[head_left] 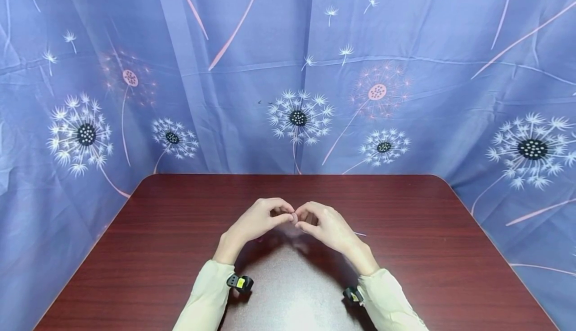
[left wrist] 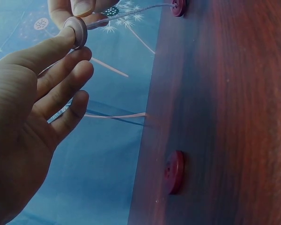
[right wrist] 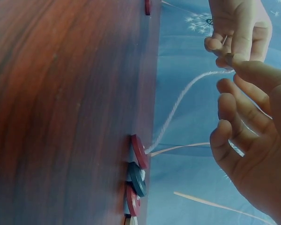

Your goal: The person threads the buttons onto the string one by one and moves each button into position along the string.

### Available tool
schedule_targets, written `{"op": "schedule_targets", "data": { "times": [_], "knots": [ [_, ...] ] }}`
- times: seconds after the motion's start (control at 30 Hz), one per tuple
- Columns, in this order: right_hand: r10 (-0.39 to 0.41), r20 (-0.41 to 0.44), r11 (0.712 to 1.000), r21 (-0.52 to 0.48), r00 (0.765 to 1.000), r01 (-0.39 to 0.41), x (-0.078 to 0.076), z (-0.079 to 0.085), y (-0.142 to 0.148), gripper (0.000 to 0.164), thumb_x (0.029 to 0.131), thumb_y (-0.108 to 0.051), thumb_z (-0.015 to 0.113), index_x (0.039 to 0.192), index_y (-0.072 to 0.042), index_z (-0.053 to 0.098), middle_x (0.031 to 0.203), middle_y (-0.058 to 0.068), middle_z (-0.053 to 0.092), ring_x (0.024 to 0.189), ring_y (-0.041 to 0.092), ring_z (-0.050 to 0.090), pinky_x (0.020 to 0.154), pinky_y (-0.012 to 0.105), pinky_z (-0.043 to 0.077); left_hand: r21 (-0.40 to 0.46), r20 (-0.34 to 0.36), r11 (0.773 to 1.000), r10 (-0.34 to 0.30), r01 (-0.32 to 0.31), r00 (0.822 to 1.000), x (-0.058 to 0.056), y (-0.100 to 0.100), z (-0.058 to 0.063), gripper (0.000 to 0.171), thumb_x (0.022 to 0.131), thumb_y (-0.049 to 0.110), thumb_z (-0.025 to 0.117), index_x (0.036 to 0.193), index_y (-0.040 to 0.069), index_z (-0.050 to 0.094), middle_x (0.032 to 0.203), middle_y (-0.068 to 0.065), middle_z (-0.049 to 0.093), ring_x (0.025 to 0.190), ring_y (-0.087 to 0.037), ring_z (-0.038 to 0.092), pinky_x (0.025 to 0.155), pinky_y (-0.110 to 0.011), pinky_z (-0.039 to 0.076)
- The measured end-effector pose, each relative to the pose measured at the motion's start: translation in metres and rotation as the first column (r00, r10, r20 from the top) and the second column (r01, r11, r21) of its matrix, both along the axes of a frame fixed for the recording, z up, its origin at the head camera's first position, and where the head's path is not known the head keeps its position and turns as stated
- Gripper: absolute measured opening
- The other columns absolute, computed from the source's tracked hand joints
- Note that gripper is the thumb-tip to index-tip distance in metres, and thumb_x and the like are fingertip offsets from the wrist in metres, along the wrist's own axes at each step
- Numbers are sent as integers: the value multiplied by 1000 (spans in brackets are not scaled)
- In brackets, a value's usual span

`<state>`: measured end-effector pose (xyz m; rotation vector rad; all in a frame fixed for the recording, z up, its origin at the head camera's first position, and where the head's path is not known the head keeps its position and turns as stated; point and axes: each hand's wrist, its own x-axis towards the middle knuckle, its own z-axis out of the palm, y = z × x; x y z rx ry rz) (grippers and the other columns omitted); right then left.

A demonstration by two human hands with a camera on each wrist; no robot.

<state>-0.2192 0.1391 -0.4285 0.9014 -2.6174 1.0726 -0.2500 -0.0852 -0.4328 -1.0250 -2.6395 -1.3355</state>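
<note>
In the left wrist view, my left hand (left wrist: 42,89) pinches a dull pinkish button (left wrist: 78,33) between thumb and forefinger, its other fingers loosely bent. My right hand (right wrist: 253,122) meets it above the table, thumb and forefinger closed at the button and the pale cord (right wrist: 181,97); the exact pinch point is partly hidden. From there the cord slopes down to a red button (right wrist: 139,151) on the table. The head view has the small button (head_left: 294,218) between both hands' fingertips.
Beside the corded button, a dark green button (right wrist: 137,179), another red button (right wrist: 132,199) and a pale one (right wrist: 130,220) stand in a row. A separate red button (left wrist: 175,172) lies on the brown table (head_left: 180,251). A blue dandelion-print curtain (head_left: 243,121) surrounds the table.
</note>
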Motion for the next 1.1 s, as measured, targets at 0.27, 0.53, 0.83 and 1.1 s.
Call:
{"op": "schedule_targets", "data": {
  "times": [0.27, 0.53, 0.83, 1.1],
  "knots": [
    [-15, 1, 1000, 16, 1000, 15, -1, 0, -1, 20, 88, -25, 76, 106, -26, 66, 85, -15, 66, 64, 6, 60, 61, 21, 48, 17, -16, 1000, 12, -11, 1000, 0, 0, 0, 10, 90, 32, 73, 97, 25, 73, 85, 16, 70, 79, -2, 65, 73, -27, 55],
    [2, 10, 1000, 25, 1000, -3, -1, 0, -2, 24, 89, -24, 75, 111, -26, 65, 85, -15, 66, 66, 9, 62, 62, 21, 48, 22, -12, 1000, 20, -19, 1000, 2, -1, 1, 8, 89, 36, 74, 91, 28, 72, 81, 17, 69, 76, -3, 63, 71, -28, 54],
    [9, -28, 999, 38, 1000, -8, 1, 0, -2, 27, 88, -21, 76, 113, -24, 66, 85, -15, 66, 66, 6, 61, 62, 20, 47, 6, -12, 1000, 24, -24, 1000, 3, -1, 2, 6, 89, 35, 74, 89, 30, 71, 81, 18, 68, 76, -4, 61, 70, -24, 52],
    [11, -48, 999, 44, 999, -9, -1, 0, 2, 26, 88, -22, 75, 113, -23, 67, 86, -15, 67, 67, 4, 61, 64, 21, 48, -15, -85, 1000, 22, -23, 996, 1, -4, 1, 5, 89, 34, 74, 89, 32, 70, 84, 19, 64, 75, -3, 58, 68, -22, 49]
  ]
}}
